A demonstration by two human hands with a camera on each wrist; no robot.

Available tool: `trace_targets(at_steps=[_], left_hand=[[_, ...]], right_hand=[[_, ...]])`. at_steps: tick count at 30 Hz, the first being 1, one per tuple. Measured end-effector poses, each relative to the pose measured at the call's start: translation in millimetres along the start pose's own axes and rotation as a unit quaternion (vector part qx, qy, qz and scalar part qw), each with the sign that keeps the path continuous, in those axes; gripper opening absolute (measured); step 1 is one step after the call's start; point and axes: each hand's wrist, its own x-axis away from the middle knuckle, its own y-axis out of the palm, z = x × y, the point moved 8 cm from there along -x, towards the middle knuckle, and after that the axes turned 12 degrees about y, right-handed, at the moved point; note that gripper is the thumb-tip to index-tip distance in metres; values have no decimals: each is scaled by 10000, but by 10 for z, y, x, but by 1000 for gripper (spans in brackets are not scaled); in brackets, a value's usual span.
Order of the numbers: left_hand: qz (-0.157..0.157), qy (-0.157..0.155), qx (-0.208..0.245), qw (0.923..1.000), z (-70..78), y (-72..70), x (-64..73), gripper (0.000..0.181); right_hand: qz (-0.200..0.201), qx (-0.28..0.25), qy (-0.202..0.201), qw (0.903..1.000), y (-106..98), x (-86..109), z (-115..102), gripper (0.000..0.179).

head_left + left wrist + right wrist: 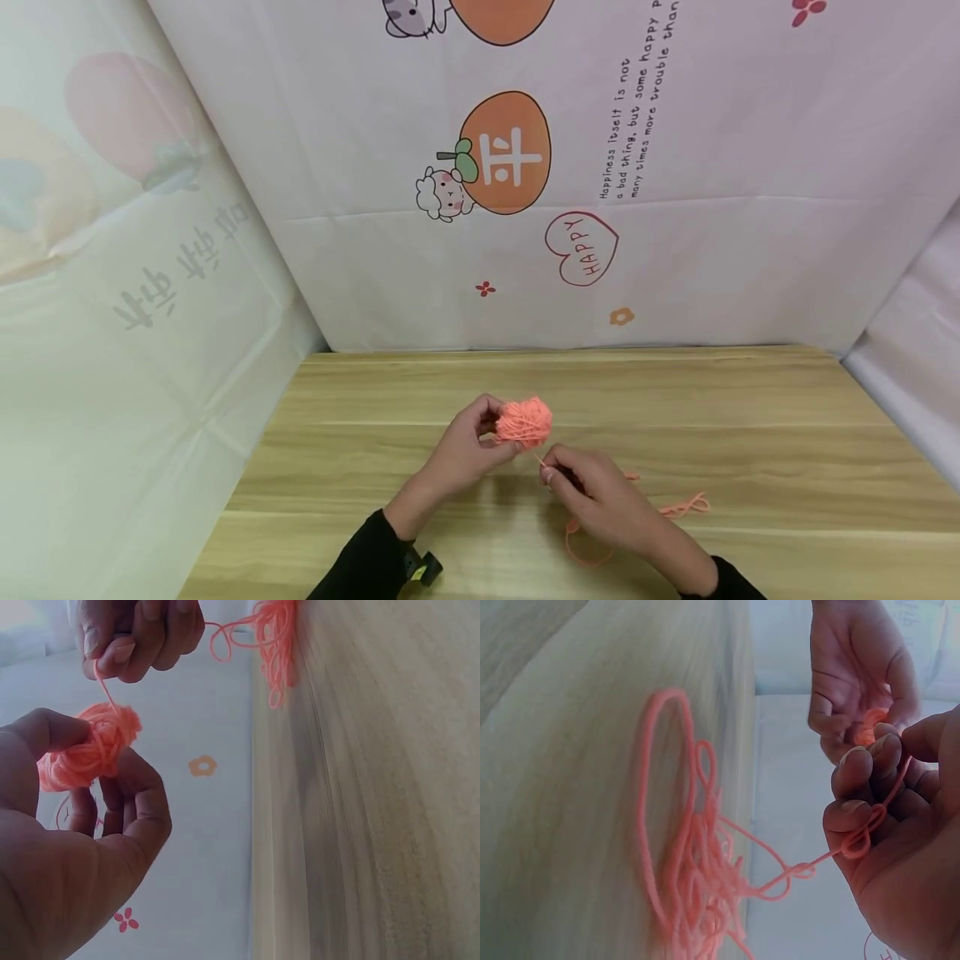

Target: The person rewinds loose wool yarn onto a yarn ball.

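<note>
A coral ball of yarn [524,422] is held above the table by my left hand [467,443], its thumb on the near side and curled fingers behind. My right hand [600,493] pinches the yarn strand [104,684] between thumb and fingertips, just right of the ball. The short stretch between the ball and the right fingertips looks straight. From the right palm the strand runs on, with a small twisted loop [864,833], down to a loose heap of yarn [705,877] on the table. In the head view the right hand and forearm hide most of that heap.
The wooden table [360,392] ends at a white printed cloth [375,275] standing behind it. Another cloth [187,400] hangs along the left side, and a third [915,333] on the right. A dark strap with a buckle [423,568] is at the left wrist.
</note>
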Motion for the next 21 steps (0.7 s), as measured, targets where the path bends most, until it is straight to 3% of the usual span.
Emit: trace_targets(at_steps=[9, 17, 21], left_hand=[[-440, -73, -733, 9963, -52, 63, 24, 32], [-727, -115, -897, 9932, -35, 120, 43, 33], [-853, -60, -929, 9920, 58, 157, 57, 33]], right_hand=[[277, 143, -124, 9994, -54, 10, -29, 18], [360, 125, -318, 9988, -106, 28, -180, 20], [335, 33, -268, 9991, -140, 32, -263, 21]])
